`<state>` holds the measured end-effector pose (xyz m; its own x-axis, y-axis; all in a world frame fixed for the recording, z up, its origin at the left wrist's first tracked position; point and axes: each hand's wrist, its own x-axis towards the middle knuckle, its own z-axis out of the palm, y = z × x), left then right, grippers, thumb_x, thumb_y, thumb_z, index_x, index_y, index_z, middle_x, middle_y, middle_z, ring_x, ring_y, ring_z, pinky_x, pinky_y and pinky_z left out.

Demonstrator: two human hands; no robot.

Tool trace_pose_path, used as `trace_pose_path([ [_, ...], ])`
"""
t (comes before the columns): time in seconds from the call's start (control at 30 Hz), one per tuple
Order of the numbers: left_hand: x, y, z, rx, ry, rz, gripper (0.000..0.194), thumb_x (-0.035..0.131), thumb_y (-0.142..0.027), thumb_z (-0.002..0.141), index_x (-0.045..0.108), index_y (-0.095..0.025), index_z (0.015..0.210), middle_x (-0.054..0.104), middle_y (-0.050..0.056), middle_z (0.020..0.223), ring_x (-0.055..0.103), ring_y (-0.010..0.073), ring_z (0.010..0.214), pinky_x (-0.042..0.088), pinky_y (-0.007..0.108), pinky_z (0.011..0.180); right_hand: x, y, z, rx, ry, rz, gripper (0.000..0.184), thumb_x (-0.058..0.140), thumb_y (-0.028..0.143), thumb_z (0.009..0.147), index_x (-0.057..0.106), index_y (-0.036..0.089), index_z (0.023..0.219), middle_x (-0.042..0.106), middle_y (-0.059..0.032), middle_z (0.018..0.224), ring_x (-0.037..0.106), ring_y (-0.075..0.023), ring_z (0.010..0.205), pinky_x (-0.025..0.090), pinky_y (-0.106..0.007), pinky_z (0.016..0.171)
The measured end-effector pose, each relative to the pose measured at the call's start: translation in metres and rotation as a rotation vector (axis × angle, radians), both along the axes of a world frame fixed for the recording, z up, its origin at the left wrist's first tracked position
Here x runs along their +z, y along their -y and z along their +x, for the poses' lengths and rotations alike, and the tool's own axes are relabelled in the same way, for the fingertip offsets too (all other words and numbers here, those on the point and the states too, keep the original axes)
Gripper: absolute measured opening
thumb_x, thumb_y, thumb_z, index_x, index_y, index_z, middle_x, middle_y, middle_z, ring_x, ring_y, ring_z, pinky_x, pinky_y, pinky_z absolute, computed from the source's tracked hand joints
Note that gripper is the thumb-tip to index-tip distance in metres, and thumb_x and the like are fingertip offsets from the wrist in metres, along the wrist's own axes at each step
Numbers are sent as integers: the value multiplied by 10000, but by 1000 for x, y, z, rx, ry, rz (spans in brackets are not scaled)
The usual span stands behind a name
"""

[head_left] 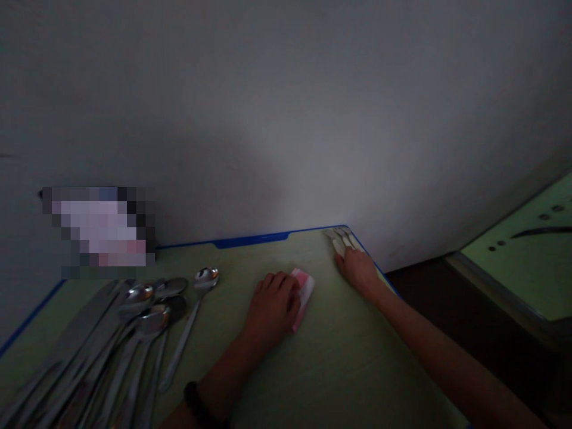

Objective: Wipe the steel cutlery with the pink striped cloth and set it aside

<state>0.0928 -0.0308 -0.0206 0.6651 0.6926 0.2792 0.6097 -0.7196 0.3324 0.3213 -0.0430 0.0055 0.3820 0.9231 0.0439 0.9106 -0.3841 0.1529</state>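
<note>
My left hand (273,307), with a dark band on its wrist, rests on the tabletop with its fingers curled on a folded pink and white cloth (305,291). At the far right corner, my right hand (357,268) is closed around the pale handles of a few forks (340,235). The forks' metal ends point toward the wall, and my fingers hide part of the handles. A single spoon (190,325) lies to the left of my left hand, apart from a pile of spoons (152,322) and other metal cutlery.
The pale green table (250,265) has a blue edge and stands against a grey wall (286,131). A blurred-out object (100,229) is at the back left. Beyond the right edge are a dark floor (482,310) and a green panel (531,256).
</note>
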Motion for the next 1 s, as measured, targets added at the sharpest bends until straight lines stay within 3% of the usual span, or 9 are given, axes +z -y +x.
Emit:
trace_pose_path([
  [0.3,0,-1,1,-1,-1,-7,184,377,-231,864,544,-204,935,538,58,968,455,220,907,360,357,811,5,-26,9,-4,40,-38,389,295,294,883,609,96,998,622,-190,1001,608,-275,893,452,-360,730],
  [0.57,-1,0,0,-1,7,-21,167,394,-226,850,541,-201,927,530,61,974,451,221,921,360,352,813,-2,-27,13,0,51,-48,394,306,324,882,612,97,982,623,-178,1006,608,-278,888,453,-357,729],
  [0.8,-1,0,0,4,5,-27,164,401,-236,848,544,-204,922,533,57,967,455,220,914,360,359,816,1,-23,15,-42,50,20,545,351,468,852,408,66,1215,635,-179,981,614,-290,880,446,-369,720],
  [1.0,2,0,0,9,-2,-25,159,402,-232,850,542,-206,923,537,57,965,460,223,911,370,363,811,4,-13,4,-36,32,24,478,318,434,870,371,107,1215,646,-175,923,623,-279,847,424,-373,707],
])
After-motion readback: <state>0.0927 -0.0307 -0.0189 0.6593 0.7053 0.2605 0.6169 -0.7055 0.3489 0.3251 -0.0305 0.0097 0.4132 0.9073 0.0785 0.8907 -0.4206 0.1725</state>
